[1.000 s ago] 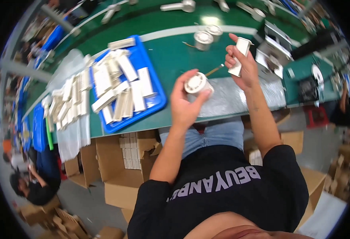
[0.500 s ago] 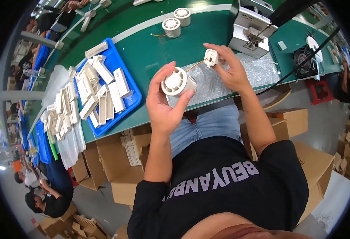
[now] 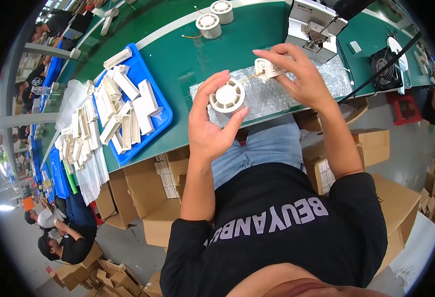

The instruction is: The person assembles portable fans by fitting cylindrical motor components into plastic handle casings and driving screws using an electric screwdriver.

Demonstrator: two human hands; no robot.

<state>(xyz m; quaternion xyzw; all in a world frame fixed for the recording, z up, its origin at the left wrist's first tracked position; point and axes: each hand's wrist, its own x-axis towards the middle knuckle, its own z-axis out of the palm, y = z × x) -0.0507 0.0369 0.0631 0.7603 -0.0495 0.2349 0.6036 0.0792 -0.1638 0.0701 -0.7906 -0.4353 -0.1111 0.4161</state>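
Note:
My left hand (image 3: 209,118) is wrapped round a white cylindrical fan unit (image 3: 227,96), its round slotted face turned up. Between thumb and fingers of my right hand (image 3: 299,74) sits a white plastic handle piece (image 3: 271,70) with dark lettering along its side. A thin orange-brown wire (image 3: 250,78) runs from the fan unit to the open end of the handle piece. Both parts are held above a sheet of bubble wrap (image 3: 272,101) on the green table.
A blue tray (image 3: 164,119) holds several white casings, with more piled on clear plastic beside it. Two similar fan units (image 3: 208,27) stand at the back. A metal machine (image 3: 314,34) and a black fan (image 3: 384,68) are to the right. Cardboard boxes (image 3: 148,203) sit below the table edge.
The handle piece has turned in my right hand, so its lettered side now shows. My left hand has tipped the fan unit so its slotted face is more visible. The view has shifted slightly.

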